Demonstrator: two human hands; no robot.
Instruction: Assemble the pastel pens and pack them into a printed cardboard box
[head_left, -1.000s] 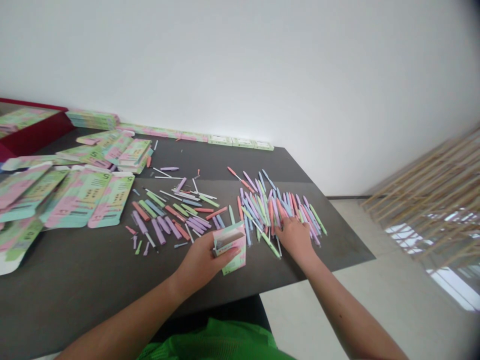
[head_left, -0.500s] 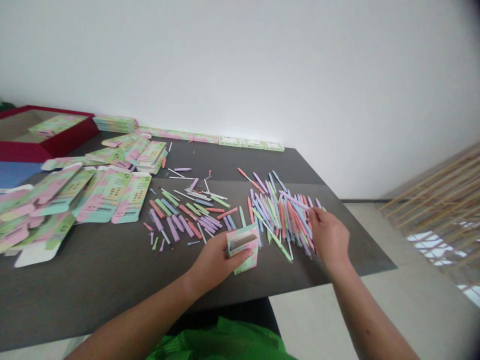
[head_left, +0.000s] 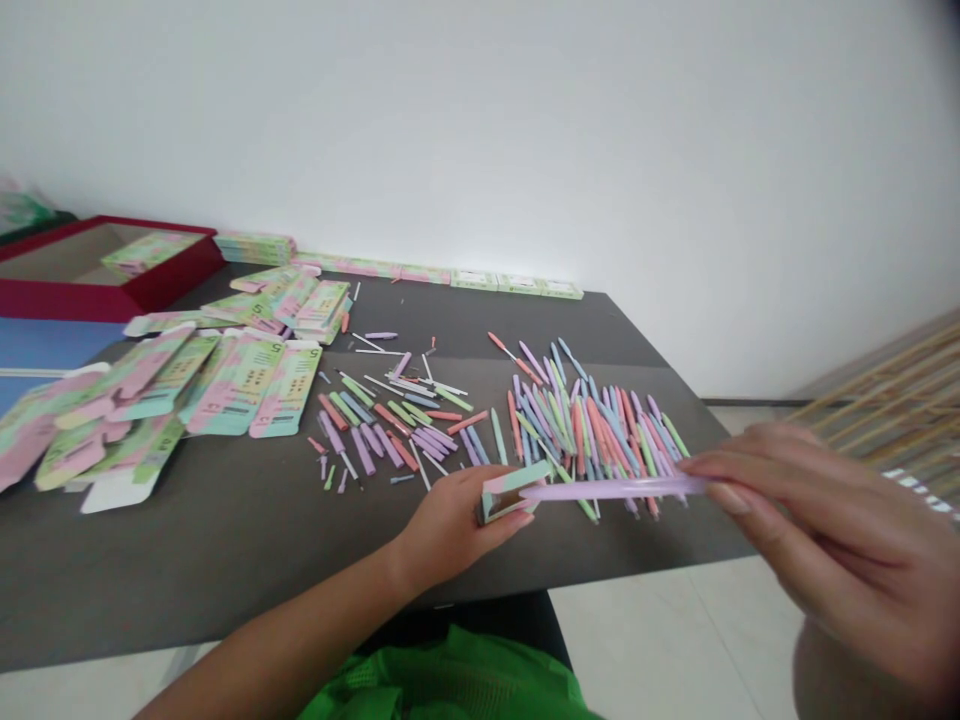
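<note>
My left hand point(head_left: 457, 520) is wrapped round a small pastel cardboard box point(head_left: 517, 490), its open end facing up and to the right. In my right hand point(head_left: 832, 540), close to the camera, a lilac pen point(head_left: 622, 488) is pinched between thumb and fingers at one end. The pen lies almost level, and its tip is at the box's opening; whether it is inside I cannot tell. Behind the pen spreads a pile of assembled pens point(head_left: 600, 430) in coral, blue, green and lilac. Left of the box lie loose pen barrels point(head_left: 367, 445) and thin white refills point(head_left: 431, 385).
Flattened pastel boxes point(head_left: 240, 385) cover the table's left side. A dark red tray point(head_left: 172, 270) holding a box stands behind them. Stacked boxes point(head_left: 255, 248) and a row of boxes point(head_left: 480, 280) line the white wall. Bamboo-like poles point(head_left: 892, 390) stand beyond the grey table's point(head_left: 247, 560) right edge.
My right hand has lifted the lilac pen off the pile and brought it toward the camera, its tip now at the box. The box has tipped in my left hand, opening turned rightward.
</note>
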